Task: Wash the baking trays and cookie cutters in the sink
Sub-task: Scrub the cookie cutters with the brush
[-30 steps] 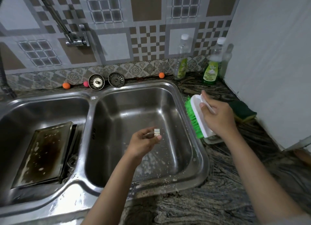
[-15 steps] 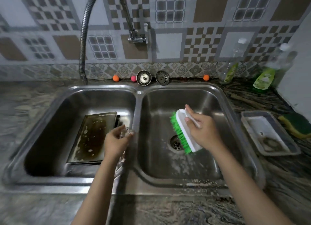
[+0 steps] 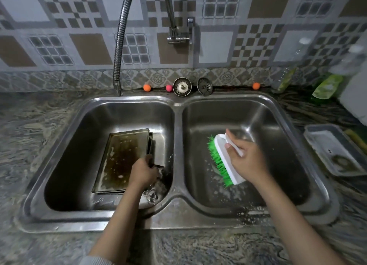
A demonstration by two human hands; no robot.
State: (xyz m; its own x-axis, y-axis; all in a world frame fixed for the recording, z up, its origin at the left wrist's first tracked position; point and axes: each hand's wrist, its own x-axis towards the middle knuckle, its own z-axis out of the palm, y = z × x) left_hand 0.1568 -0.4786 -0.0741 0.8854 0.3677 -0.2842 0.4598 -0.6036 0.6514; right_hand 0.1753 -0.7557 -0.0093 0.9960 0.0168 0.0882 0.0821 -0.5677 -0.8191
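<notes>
A dirty baking tray (image 3: pixel 121 159) with brown residue and suds lies tilted in the left basin of the steel double sink (image 3: pixel 177 125), with another tray edge under it. My left hand (image 3: pixel 144 172) is low in that basin at the tray's right edge, its fingers curled around a small metal cookie cutter that is mostly hidden. More shiny cookie cutters (image 3: pixel 154 195) lie just below the hand. Over the right basin my right hand (image 3: pixel 246 161) grips a white scrub brush (image 3: pixel 224 161) with green bristles facing left.
A small grey tray (image 3: pixel 317 143) with residue sits on the counter right of the sink. Behind the sink stand two drain strainers (image 3: pixel 182 86), small coloured balls and green soap bottles (image 3: pixel 327 86). A flexible faucet hose (image 3: pixel 119 46) arches over the left basin.
My left hand carried the small cutter from the right basin over the divider and down into the left basin beside the tray. My right hand brought the brush from the counter over the right basin.
</notes>
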